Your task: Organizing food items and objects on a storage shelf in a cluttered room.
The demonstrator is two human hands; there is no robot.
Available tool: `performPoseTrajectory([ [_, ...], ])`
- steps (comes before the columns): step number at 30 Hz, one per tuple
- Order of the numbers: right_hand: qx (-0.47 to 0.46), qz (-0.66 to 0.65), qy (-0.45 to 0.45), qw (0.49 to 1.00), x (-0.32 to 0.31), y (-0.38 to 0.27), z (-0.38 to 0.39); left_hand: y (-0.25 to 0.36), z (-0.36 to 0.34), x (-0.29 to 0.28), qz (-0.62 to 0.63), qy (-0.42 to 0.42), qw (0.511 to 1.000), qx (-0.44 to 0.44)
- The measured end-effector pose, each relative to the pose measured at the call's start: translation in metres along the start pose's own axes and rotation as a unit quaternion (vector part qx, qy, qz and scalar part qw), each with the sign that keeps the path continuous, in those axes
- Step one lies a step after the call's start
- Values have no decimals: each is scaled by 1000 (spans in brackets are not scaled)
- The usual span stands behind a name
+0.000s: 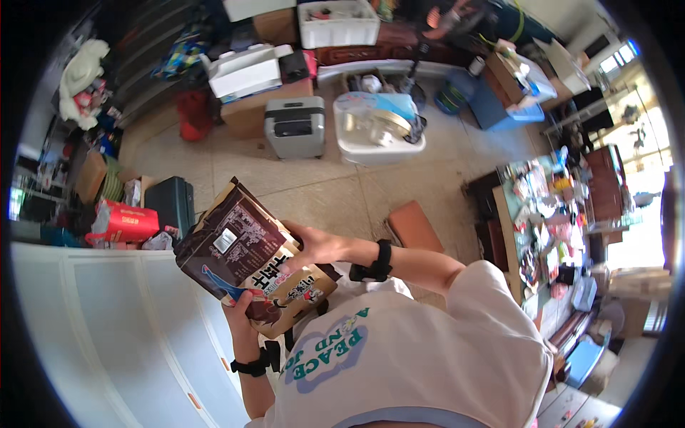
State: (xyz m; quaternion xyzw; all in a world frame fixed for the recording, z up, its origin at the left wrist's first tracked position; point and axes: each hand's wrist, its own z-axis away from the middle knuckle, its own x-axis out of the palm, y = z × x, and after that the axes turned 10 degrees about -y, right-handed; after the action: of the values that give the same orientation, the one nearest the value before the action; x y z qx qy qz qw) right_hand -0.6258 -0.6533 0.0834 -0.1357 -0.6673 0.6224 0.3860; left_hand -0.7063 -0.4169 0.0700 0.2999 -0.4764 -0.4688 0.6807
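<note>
A large brown and gold printed packet (239, 246), likely a food bag, is held tilted in front of my body. My left hand (241, 312) grips its lower left edge, with the thumb on the printed face and the other fingers partly hidden. My right hand (317, 246) holds the opposite edge, its thumb lying over the gold part and its other fingers mostly out of sight. Both wrists wear black straps. The packet's far end looks creased, and whether it is sealed cannot be made out.
White cabinets (128, 321) run along the left. A red box (123, 222) and a dark case (170, 203) stand beyond them. Ahead are a grey suitcase (296, 128) and a white tub (379, 146). A brown stool (419, 232) and cluttered table (508, 235) are to the right.
</note>
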Motion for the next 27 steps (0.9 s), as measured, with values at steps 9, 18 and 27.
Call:
performPoseTrajectory([
  [9, 37, 43, -42, 998, -7, -3, -102, 67, -55, -41, 1, 30, 998, 61],
  [18, 68, 22, -15, 997, -82, -36, -210, 131, -181, -49, -5, 37, 997, 64],
  [27, 146, -21, -107, 983, -191, -113, -378, 225, -328, -36, 43, 105, 992, 55],
])
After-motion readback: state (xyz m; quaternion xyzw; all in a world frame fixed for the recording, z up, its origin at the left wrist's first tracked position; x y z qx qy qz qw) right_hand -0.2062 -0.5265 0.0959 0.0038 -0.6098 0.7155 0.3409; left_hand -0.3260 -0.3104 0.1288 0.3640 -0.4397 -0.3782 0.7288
